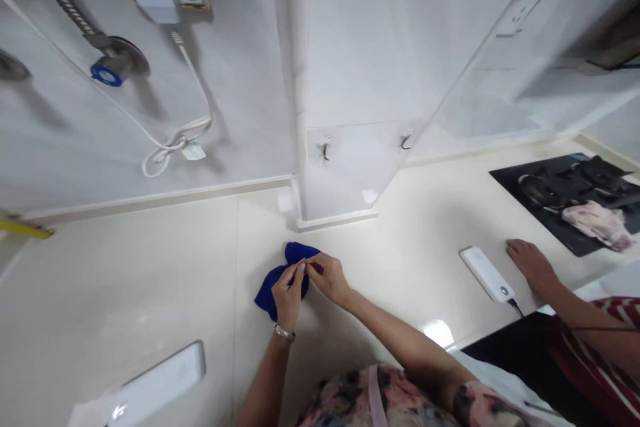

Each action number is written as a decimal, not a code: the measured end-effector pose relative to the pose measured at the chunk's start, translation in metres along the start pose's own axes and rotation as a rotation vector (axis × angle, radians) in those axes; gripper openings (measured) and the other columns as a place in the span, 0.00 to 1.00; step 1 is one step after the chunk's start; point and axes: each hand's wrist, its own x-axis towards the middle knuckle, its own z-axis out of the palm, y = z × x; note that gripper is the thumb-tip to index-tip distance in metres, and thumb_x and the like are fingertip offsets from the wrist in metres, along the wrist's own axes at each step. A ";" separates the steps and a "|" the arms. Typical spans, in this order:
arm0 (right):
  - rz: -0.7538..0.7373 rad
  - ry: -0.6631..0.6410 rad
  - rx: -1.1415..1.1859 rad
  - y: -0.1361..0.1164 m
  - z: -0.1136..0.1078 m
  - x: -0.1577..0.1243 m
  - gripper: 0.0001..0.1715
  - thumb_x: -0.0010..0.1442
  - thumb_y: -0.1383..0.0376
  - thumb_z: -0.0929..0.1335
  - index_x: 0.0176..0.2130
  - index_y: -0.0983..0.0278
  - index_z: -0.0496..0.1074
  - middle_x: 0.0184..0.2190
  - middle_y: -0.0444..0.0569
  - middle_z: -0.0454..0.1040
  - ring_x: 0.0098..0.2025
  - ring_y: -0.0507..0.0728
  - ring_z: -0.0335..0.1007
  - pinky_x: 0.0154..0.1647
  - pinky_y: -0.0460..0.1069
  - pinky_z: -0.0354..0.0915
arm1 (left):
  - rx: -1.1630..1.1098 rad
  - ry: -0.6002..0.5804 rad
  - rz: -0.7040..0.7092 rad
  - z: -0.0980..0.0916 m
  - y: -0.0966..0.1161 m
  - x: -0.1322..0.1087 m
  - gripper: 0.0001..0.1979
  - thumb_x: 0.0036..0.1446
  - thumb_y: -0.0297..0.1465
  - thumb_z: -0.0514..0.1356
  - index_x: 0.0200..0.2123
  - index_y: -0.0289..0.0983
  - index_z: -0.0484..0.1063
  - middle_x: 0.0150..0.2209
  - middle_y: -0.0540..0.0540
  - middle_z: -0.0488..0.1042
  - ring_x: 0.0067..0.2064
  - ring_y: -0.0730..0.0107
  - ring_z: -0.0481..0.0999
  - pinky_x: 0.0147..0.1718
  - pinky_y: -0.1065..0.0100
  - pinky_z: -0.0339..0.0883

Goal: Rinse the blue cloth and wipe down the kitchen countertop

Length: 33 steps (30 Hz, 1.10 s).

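A deep blue cloth item (299, 251) lies bunched on the pale counter (200, 280), partly covered by both hands. My left hand (287, 292), with a silver band at the wrist, is closed in a pinch over it. My right hand (330, 278) pinches at the same spot from the other side, so the fingertips of both hands meet. Whatever sits between the fingertips is too small to make out.
White power banks lie at left (165, 380) and right (486, 273). Another person's hand (533, 267) rests beside the right one. Beyond are a black gas hob (530, 213) and a crumpled pink cloth (597, 221). A wall corner (345, 180) with hooks juts forward.
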 end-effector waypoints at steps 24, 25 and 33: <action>-0.030 0.173 -0.277 0.106 -0.095 -0.148 0.18 0.69 0.62 0.61 0.50 0.61 0.76 0.45 0.54 0.80 0.47 0.58 0.79 0.51 0.55 0.76 | 0.010 0.029 -0.218 0.017 0.009 0.113 0.14 0.57 0.40 0.65 0.42 0.37 0.82 0.35 0.46 0.84 0.35 0.67 0.83 0.35 0.68 0.80; -0.047 0.184 -0.302 0.113 -0.098 -0.158 0.17 0.69 0.62 0.61 0.50 0.61 0.75 0.46 0.54 0.80 0.49 0.59 0.78 0.52 0.56 0.76 | 0.027 0.020 -0.217 0.020 0.007 0.119 0.14 0.57 0.40 0.65 0.41 0.38 0.83 0.35 0.46 0.83 0.35 0.67 0.83 0.33 0.69 0.80; -0.168 0.243 -0.427 0.116 -0.093 -0.159 0.17 0.69 0.68 0.60 0.51 0.61 0.73 0.42 0.51 0.77 0.45 0.55 0.76 0.49 0.52 0.75 | 0.120 -0.012 -0.227 0.038 0.002 0.146 0.13 0.58 0.40 0.65 0.40 0.40 0.83 0.37 0.47 0.83 0.33 0.67 0.82 0.28 0.70 0.76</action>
